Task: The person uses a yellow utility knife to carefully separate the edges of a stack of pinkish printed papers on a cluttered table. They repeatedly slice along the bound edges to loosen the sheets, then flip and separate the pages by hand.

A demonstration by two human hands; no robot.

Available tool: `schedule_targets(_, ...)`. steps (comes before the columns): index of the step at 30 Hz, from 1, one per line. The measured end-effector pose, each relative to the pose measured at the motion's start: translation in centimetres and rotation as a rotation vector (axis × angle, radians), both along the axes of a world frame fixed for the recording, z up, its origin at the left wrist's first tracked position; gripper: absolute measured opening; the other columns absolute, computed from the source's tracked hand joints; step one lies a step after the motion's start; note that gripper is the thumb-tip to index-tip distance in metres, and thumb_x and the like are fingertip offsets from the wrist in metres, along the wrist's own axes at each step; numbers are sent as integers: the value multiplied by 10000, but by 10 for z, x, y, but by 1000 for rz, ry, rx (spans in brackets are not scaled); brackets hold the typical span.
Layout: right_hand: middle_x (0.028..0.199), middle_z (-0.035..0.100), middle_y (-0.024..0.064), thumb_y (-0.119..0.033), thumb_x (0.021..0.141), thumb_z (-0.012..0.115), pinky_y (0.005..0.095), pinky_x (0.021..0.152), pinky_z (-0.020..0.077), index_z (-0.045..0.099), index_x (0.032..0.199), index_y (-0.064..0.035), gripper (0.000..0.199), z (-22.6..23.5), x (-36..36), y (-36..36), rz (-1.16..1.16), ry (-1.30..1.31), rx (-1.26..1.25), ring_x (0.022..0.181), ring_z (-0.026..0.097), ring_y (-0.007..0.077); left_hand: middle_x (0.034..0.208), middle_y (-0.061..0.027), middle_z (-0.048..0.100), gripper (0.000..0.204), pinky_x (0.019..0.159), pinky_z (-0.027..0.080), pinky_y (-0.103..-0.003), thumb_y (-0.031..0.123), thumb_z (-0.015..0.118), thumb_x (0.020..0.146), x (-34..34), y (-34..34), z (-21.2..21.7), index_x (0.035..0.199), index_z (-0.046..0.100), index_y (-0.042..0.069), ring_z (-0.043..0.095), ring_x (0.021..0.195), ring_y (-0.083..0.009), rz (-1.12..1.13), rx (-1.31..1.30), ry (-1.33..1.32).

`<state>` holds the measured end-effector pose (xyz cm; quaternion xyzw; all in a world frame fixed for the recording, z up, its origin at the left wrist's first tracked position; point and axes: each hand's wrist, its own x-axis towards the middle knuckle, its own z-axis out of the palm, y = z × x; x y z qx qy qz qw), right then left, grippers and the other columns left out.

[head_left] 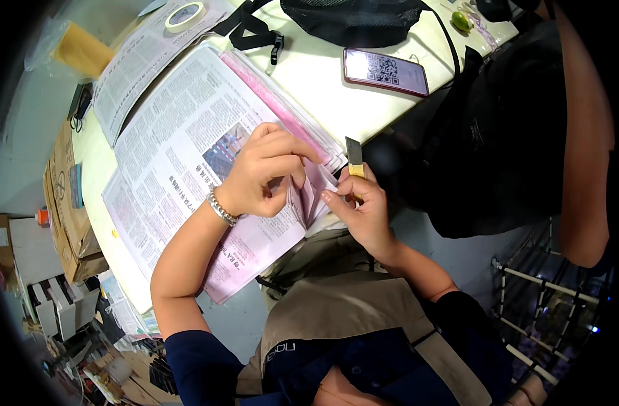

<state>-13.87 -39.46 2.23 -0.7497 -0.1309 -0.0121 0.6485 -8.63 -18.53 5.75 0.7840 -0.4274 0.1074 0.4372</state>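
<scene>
A stack of newspaper sheets [171, 152], some tinted pink, lies on the table and reaches over its near edge. Bent over the sheets' right side, my left hand [265, 172] has curled fingers against a lifted, folded edge. A silver bracelet [221, 207] circles that wrist. My right hand [365, 206] is closed around a utility knife [355, 161] with a yellow handle, its blade pointing up and away from me. The thumb and fingertips of that same hand meet the lifted newspaper edge. Part of the knife's handle is hidden in the palm.
A phone [385, 72] showing a square code lies on the pale table [316, 81]. Beyond are a tape roll [186, 17], a black bag [353, 20] with a strap and buckle, and a green fruit [461, 21]. Cardboard boxes [69, 210] stand left; another person's arm [583, 149] shows right.
</scene>
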Motion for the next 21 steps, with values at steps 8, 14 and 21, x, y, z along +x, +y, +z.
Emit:
schedule_targets(8,936,488,84,-259,962,518,247,697,384,611,895,37,317,-11,-8,-10,1,153,157,800,462,148,1016,-54,651,196,792,387,-334,0,488,474,-1,-3,1,636,523,105,552,832,-238,7,8,-6)
schedule_targets(14,973,454,80,-295,981,466,271,836,353,618,1011,2,335,-6,-2,-17,59,123,64,920,453,168,1075,-131,602,172,829,414,-377,234,624,637,2,3,-7,616,539,86,542,942,-281,-29,-40,100)
schedule_targets(21,957,468,68,-65,873,550,234,611,376,610,1069,-36,208,23,-5,-13,22,-234,-208,685,417,124,969,-86,501,434,881,439,-341,442,734,734,2,4,-14,635,530,72,555,935,-208,55,-436,580)
